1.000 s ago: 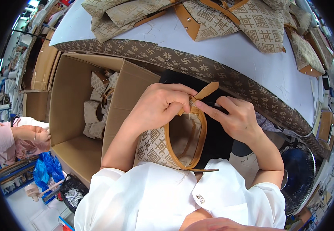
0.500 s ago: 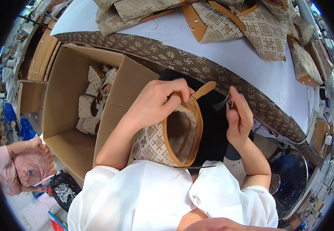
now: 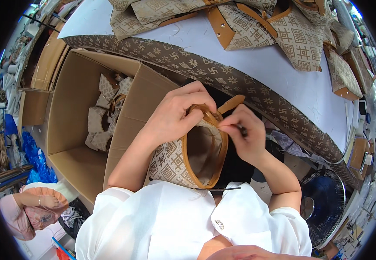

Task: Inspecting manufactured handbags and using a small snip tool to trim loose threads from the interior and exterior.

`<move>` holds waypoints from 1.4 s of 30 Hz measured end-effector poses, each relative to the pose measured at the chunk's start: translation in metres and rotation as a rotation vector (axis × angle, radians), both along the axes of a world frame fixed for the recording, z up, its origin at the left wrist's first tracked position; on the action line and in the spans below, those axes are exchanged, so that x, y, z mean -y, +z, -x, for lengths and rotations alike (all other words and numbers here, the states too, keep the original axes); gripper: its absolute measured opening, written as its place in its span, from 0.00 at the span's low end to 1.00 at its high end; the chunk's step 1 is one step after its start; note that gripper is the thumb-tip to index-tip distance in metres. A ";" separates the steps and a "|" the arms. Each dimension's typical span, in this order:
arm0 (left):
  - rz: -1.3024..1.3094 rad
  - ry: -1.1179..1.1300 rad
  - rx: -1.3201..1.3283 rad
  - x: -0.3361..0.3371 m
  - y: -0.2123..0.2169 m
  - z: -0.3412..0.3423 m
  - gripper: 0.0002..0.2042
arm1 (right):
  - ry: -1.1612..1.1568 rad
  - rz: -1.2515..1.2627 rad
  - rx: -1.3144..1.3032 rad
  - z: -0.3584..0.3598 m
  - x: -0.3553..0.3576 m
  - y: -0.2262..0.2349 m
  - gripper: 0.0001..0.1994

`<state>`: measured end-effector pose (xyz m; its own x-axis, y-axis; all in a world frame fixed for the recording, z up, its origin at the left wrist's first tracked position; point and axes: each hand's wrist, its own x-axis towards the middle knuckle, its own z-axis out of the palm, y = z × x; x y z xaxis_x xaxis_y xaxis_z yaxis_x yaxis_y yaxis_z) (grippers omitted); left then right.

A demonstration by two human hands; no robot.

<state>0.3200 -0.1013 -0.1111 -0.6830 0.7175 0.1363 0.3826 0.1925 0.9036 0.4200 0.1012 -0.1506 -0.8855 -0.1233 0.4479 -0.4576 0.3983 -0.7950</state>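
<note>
A small beige bag (image 3: 168,161) with a brown square pattern and tan trim stands in front of my chest, its mouth gaping upward. My left hand (image 3: 175,110) is closed on the far part of its rim, beside a brass zipper (image 3: 209,116). From that corner a tan tab (image 3: 232,103) sticks out. My right hand (image 3: 249,134) pinches at the rim by the zipper end, fingertips close to my left fingers. A small dark metal tool (image 3: 242,129) is tucked in my right hand, mostly hidden by the fingers.
A cardboard box (image 3: 77,104) on the left holds similar patterned pieces (image 3: 99,119). Across the far side, a white-topped table (image 3: 170,37) carries more patterned bags (image 3: 248,30). A black fan (image 3: 324,206) stands at right. Another person's hand (image 3: 49,201) shows at lower left.
My right hand has come leftward to the bag's rim and now pinches there. My left hand keeps its hold. At lower left the other person has shifted closer.
</note>
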 end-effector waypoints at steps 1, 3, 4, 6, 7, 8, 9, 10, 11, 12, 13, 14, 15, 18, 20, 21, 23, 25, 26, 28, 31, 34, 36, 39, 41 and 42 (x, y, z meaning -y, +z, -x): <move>-0.038 -0.009 -0.020 0.001 -0.004 0.001 0.07 | 0.006 0.187 0.002 -0.002 -0.005 -0.002 0.12; -0.024 -0.003 0.002 0.003 -0.006 0.002 0.06 | 0.011 0.371 0.007 -0.012 -0.013 0.002 0.11; -0.012 0.000 0.019 0.004 -0.007 0.002 0.06 | 0.011 0.725 0.073 -0.022 -0.016 0.014 0.12; -0.001 0.003 0.040 0.003 -0.007 0.003 0.06 | 0.007 1.077 0.143 -0.026 -0.019 0.024 0.13; 0.039 0.019 0.049 0.002 -0.007 0.004 0.06 | 0.032 0.672 0.047 -0.022 -0.022 0.026 0.13; 0.079 0.035 0.058 0.001 -0.006 0.004 0.07 | 0.056 0.266 -0.045 -0.018 -0.024 0.026 0.14; 0.119 0.051 0.067 0.000 -0.006 0.004 0.07 | 0.079 -0.141 -0.135 -0.016 -0.026 0.026 0.14; 0.118 0.052 0.070 -0.001 -0.006 0.004 0.07 | 0.081 -0.141 -0.132 -0.016 -0.023 0.025 0.14; 0.128 0.060 0.073 -0.002 -0.004 0.003 0.07 | 0.081 -0.323 -0.094 -0.015 -0.018 0.023 0.16; 0.137 0.069 0.076 -0.003 -0.003 0.003 0.06 | 0.081 -0.505 -0.055 -0.014 -0.013 0.020 0.17; 0.144 0.077 0.075 -0.006 -0.002 0.003 0.06 | 0.080 -0.508 -0.056 -0.010 -0.012 0.014 0.17; 0.141 0.076 0.074 -0.008 -0.004 0.003 0.06 | 0.094 -0.419 -0.090 -0.005 -0.013 0.006 0.15; 0.071 0.040 0.067 -0.010 -0.008 0.002 0.07 | 0.108 -0.328 -0.123 0.000 -0.013 -0.002 0.13; -0.062 -0.022 0.051 -0.009 -0.017 0.002 0.09 | 0.059 -0.032 -0.118 0.007 -0.009 -0.004 0.07; -0.084 -0.067 0.040 -0.004 -0.016 0.006 0.10 | -0.083 0.372 -0.034 0.012 -0.008 0.002 0.03; -0.096 -0.095 0.036 -0.002 -0.016 0.007 0.10 | -0.086 0.373 -0.037 0.011 -0.010 0.009 0.03; -0.061 -0.094 0.042 0.001 -0.011 0.010 0.10 | -0.127 0.885 0.080 0.003 -0.023 0.026 0.10; 0.002 -0.088 0.051 0.003 -0.002 0.011 0.10 | -0.160 0.842 0.069 -0.010 -0.034 0.025 0.11; -0.014 -0.125 0.018 0.003 0.000 0.014 0.10 | -0.181 0.796 0.054 -0.013 -0.044 0.025 0.13; -0.117 -0.051 0.079 0.008 -0.004 0.009 0.08 | -0.174 0.677 0.061 -0.019 -0.042 0.026 0.16; -0.475 -0.148 0.262 -0.006 -0.007 0.008 0.07 | -0.013 0.554 0.009 -0.010 -0.041 0.020 0.18; -0.785 -0.295 0.436 -0.028 -0.018 0.009 0.06 | 0.145 0.394 0.033 -0.007 -0.048 0.040 0.19; -1.071 -0.497 0.607 -0.053 -0.025 0.003 0.06 | 0.132 0.169 0.198 -0.009 -0.055 0.057 0.22; -0.903 -0.487 0.740 -0.065 -0.021 -0.028 0.14 | 0.039 0.073 0.119 -0.013 -0.057 0.045 0.22; -0.874 -0.438 0.893 -0.057 0.002 -0.028 0.18 | 0.014 0.027 0.083 -0.020 -0.056 0.032 0.23; -0.841 -0.388 1.060 -0.050 0.018 -0.028 0.23 | -0.217 0.178 0.058 -0.028 -0.058 0.024 0.23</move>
<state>0.3481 -0.0509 -0.0934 -0.5105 0.8439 0.1649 -0.6400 -0.5009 0.5827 0.4479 0.1592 -0.1264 -0.9073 0.1477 0.3938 -0.3290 0.3338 -0.8833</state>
